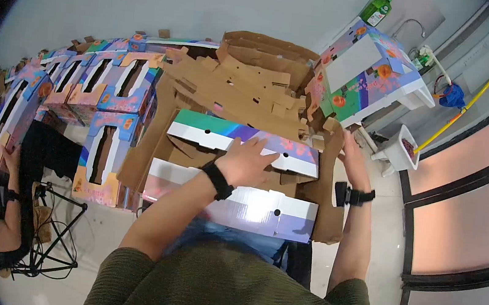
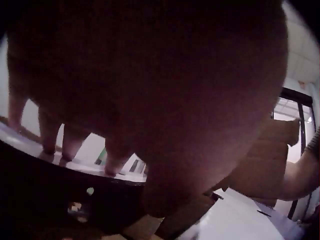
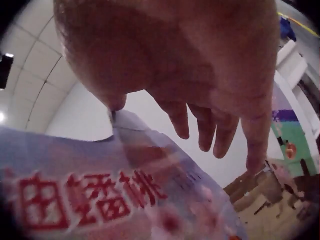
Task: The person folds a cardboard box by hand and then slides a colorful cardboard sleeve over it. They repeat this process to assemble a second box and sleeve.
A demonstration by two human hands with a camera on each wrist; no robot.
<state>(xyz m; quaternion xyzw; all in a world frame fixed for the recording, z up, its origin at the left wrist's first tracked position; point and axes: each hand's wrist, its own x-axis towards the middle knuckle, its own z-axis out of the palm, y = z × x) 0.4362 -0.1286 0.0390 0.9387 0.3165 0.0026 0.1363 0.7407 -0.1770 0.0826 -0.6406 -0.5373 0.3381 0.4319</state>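
A partly folded cardboard box (image 1: 231,209) stands before me, with white, green and purple printed long panels and a bare brown end flap (image 1: 331,195) raised on the right. My left hand (image 1: 247,164) lies over its far long panel (image 1: 204,129), fingers spread across the top edge. In the left wrist view the fingertips (image 2: 111,170) meet that panel. At the right end, my right hand (image 1: 353,160) is by the top corner of the end flap. Its thumb (image 3: 117,102) touches a tab on the printed outer face (image 3: 100,190), while the other fingers extend straight beyond.
Flat brown cardboard blanks (image 1: 253,86) are piled behind the box. Several folded printed boxes (image 1: 105,153) stand at the left, where another person's hand (image 1: 12,159) touches one. A printed carton (image 1: 369,76) rests on a sink at the back right. A black tripod (image 1: 55,232) stands lower left.
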